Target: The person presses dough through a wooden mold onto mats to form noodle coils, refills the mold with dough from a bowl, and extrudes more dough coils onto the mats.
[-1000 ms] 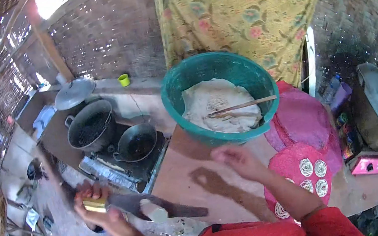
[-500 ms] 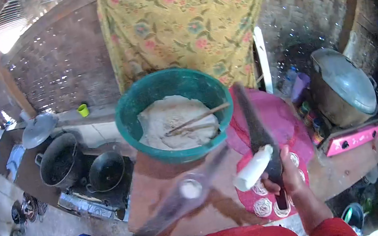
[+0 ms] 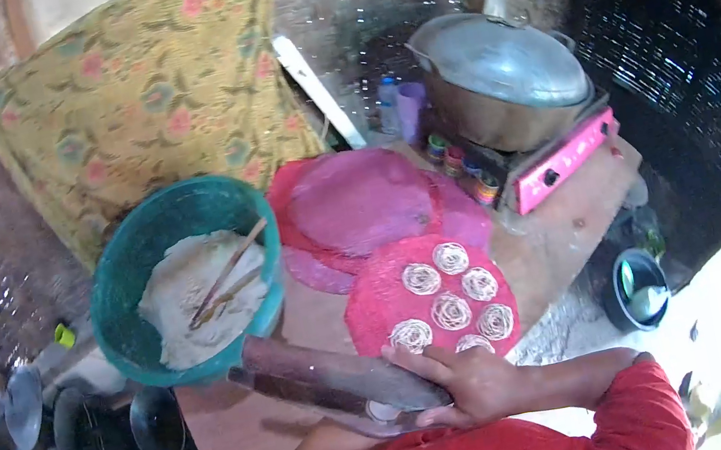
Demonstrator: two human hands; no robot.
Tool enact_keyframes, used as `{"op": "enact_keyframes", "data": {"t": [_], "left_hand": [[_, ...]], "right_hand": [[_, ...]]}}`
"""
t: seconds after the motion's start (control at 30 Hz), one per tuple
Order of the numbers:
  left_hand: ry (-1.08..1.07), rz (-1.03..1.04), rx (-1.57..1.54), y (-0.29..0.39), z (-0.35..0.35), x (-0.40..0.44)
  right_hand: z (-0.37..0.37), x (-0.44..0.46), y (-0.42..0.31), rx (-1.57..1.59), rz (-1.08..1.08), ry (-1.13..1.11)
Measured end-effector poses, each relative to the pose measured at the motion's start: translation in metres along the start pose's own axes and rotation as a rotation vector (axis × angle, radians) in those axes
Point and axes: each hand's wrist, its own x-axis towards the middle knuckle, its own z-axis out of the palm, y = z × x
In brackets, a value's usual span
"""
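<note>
The right hand (image 3: pixel 482 384) clamps a dark wooden press (image 3: pixel 334 372) by its right end over the bench's (image 3: pixel 560 259) near side, seemingly steadying it; the left hand's (image 3: pixel 333 442) grip is hidden; strand nests (image 3: pixel 450 311) lie spaced on a red mat (image 3: pixel 377 309), probably against sticking.

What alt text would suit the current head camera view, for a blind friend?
A person's right hand grips a dark wooden tool over a table, the left hand partly hidden beside it. Nearby, white stringy coils sit on a red mat, and a green tub holds pale material.
</note>
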Motion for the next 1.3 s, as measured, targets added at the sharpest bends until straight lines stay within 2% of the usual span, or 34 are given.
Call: {"op": "enact_keyframes", "data": {"t": [0.07,0.1,0.13,0.23,0.27,0.37,0.47,0.5,0.57,0.6,0.67,0.73,0.8,0.87,0.93,0.97,1.0,1.1,1.13,1.17,1.2,1.23,1.27,1.3], "left_hand": [[0.074,-0.182,-0.407,0.042,0.024,-0.012],[0.092,-0.092,-0.252,0.039,0.021,-0.008],[0.076,-0.115,-0.251,0.026,0.012,-0.008],[0.136,-0.125,-0.140,0.005,-0.011,-0.021],[0.174,-0.118,-0.119,0.001,-0.018,-0.025],[0.294,-0.095,-0.089,-0.010,-0.029,-0.036],[0.391,-0.077,-0.075,-0.022,-0.033,-0.042],[0.415,-0.079,-0.072,-0.026,-0.032,-0.045],[0.450,-0.095,-0.068,-0.029,-0.031,-0.054],[0.452,-0.088,-0.057,-0.021,-0.024,-0.059],[0.575,-0.205,0.212,-0.011,-0.019,-0.065],[0.578,-0.214,0.205,-0.015,-0.020,-0.065],[0.542,-0.193,0.180,-0.018,-0.023,-0.060],[0.501,-0.183,0.185,-0.022,-0.026,-0.053],[0.443,-0.168,0.211,-0.025,-0.029,-0.044],[0.404,-0.150,0.232,-0.028,-0.029,-0.040],[0.357,-0.129,0.266,-0.029,-0.030,-0.036],[0.214,0.034,0.418,-0.031,-0.034,-0.019],[0.188,0.101,0.491,-0.026,-0.033,-0.011],[0.177,0.173,0.571,-0.021,-0.032,-0.002],[0.158,0.059,0.608,0.010,-0.017,0.006],[0.134,-0.054,0.648,0.042,-0.002,0.013],[0.171,0.043,0.459,0.050,-0.008,0.016],[0.204,0.136,0.268,0.056,-0.014,0.018]], "right_hand": [[0.007,-0.002,0.017,0.068,0.002,0.007],[0.005,-0.004,0.029,0.184,-0.016,0.034],[0.000,-0.009,0.048,0.295,-0.008,0.129],[-0.006,-0.024,0.162,0.613,0.414,0.763],[0.001,-0.029,0.209,0.593,0.524,0.871],[0.095,-0.055,0.392,0.131,0.640,0.759],[0.077,-0.041,0.308,0.235,0.760,0.891],[0.076,-0.038,0.312,0.237,0.753,0.895],[0.074,-0.030,0.327,0.178,0.837,0.711],[0.071,-0.027,0.336,0.182,0.829,0.722],[0.059,-0.019,0.357,0.081,0.726,0.708],[0.031,-0.004,0.374,-0.190,0.738,0.668],[0.008,0.015,0.377,-0.576,0.731,0.831],[-0.034,0.032,0.291,-0.776,0.592,1.047],[-0.028,0.048,0.252,-0.206,0.402,0.815],[-0.044,0.033,0.173,0.124,0.421,0.299],[-0.024,0.039,0.184,0.360,0.031,-0.192],[0.067,0.004,0.133,0.859,-0.287,-0.532],[0.079,-0.007,0.132,0.867,-0.285,-0.544],[0.087,-0.019,0.133,1.016,-0.198,-0.687],[0.094,-0.031,0.136,1.156,-0.106,-0.830],[0.102,-0.036,0.144,1.175,-0.066,-0.760],[0.105,-0.049,0.151,1.173,-0.064,-0.771],[0.090,-0.060,0.138,1.144,0.055,-0.460]]}}
